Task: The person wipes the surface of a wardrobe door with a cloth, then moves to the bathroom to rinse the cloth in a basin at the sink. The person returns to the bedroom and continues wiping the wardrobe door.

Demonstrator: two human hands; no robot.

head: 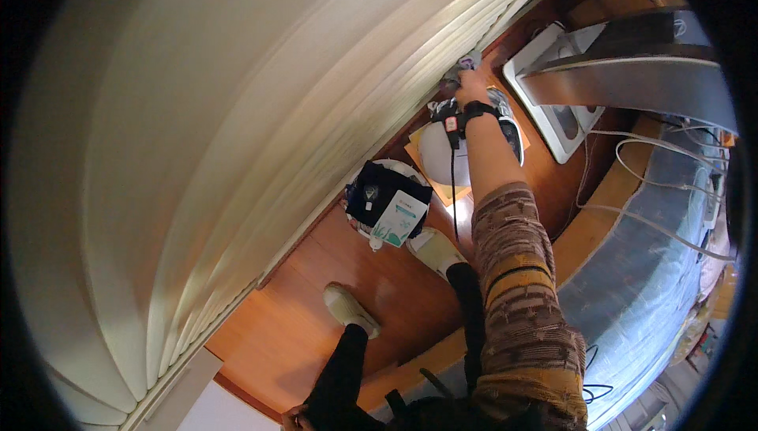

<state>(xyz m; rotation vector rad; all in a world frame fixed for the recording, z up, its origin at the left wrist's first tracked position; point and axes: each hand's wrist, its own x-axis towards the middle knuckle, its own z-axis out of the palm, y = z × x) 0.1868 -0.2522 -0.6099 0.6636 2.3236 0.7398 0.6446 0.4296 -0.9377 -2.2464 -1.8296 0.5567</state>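
My right arm, in a brown and mustard patterned sleeve, stretches far forward along the wall. My right hand [474,86] is closed on a crumpled grey bundle [468,62] with a purple mark, near the foot of the ribbed cream panel; its fingertips are hidden. A black strap [478,110] circles the wrist, and a black cable [453,194] hangs beside it. Below the forearm lie a rounded white object [439,152] and silvery crinkled wrapping [500,102], over a tan square board [445,193]. Only part of my left hand [294,418] shows, beside my dark-trousered leg at the bottom edge.
Left of the forearm, a round white container [394,164] bears a dark folded cloth [370,194] and a white-green packet [401,219]. The cream panel [237,135] walls the left. Right are a white-based appliance [521,69], trailing cables [657,229] and a blue-covered bed [633,289].
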